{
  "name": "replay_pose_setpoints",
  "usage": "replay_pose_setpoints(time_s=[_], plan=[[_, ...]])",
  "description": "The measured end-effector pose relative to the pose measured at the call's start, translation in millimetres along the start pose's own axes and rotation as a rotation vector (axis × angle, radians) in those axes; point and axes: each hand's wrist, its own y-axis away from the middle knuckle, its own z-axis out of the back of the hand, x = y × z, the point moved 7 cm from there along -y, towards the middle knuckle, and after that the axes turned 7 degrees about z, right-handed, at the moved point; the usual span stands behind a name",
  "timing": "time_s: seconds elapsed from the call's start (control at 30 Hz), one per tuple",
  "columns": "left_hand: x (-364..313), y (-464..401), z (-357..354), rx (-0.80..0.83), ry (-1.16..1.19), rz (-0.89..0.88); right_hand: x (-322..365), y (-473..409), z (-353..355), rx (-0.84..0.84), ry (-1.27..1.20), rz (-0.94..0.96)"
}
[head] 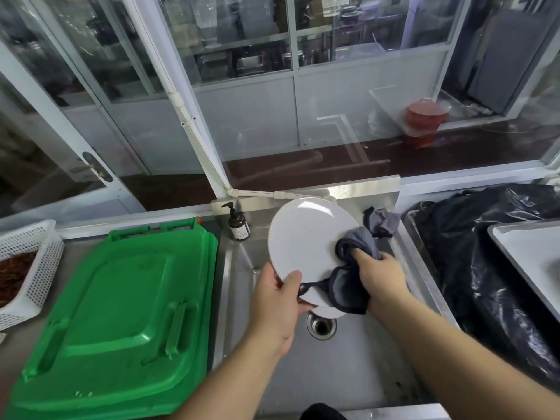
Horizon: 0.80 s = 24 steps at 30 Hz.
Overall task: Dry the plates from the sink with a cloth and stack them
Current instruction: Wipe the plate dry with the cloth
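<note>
Fingers point(292, 280) of the left hand point(277, 301) pinched the plate's point(306, 241) lower rim, tilted above the sink point(348, 368); the right hand point(383, 275) gripped the cloth point(351, 286) against its face. Firm circular wipes, turning the rim gradually, would probably dry it best.

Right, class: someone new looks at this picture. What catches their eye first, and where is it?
Probably the white plate, held tilted over the steel sink by the left hand while the right hand rubs it with a grey cloth. Next, the bright green bin lid left of the sink.
</note>
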Motion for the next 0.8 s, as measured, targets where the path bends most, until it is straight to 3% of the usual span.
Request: replay_pose_setpoints(time_s=[0.1, 0.2, 0.4, 0.5, 0.67, 0.8], plan=[[18, 7, -6, 0.001, 0.043, 0.033, -33, 12, 0, -0.041, -0.146, -0.148], [19, 3, 0, 0.045, 0.008, 0.101, -34, 9, 8, -0.012, -0.123, -0.135], [-21, -11, 21, 0.22, -0.116, 0.166, 34, -6, 12, 0.207, 0.157, 0.226], [-32, -11, 21, 0.325, -0.142, 0.173, 59, -8, 7, 0.283, 0.244, 0.29], [-28, -8, 10, 0.275, -0.063, 0.115, 48, -12, 4, 0.106, 0.179, 0.251], [-12, -6, -6, 0.162, 0.041, 0.032, -1, 5, -5, -0.002, -0.062, 0.001]])
